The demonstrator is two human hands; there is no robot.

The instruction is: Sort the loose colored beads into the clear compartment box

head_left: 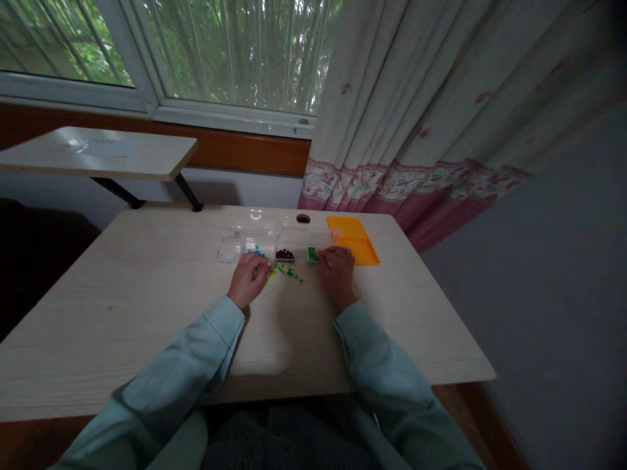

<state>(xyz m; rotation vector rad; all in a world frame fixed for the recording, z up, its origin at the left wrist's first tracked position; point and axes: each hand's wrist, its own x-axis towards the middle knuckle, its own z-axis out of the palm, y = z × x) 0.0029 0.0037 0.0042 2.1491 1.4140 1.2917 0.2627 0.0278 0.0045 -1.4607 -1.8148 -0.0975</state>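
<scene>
Clear plastic boxes [228, 251] with raised lids stand in a row on the table. From left to right, one looks bare, then come small blue pieces [255, 250], dark red-brown pieces [285, 255] and green pieces [312, 254]. My left hand [249, 277] rests in front of the blue pieces, its fingertips pinched together. At the green box, my right hand [337, 271] has its fingers closed over the box's right side. Whatever either hand pinches is too small to make out. Loose green pieces [289, 270] and yellow pieces [271, 275] lie between my hands.
An orange tray [362, 251] lies behind and right of my right hand. A raised shelf [147, 153] on dark legs stands at the back left. There is a round hole [303, 219] near the table's rear edge. A curtain [392, 98] hangs behind.
</scene>
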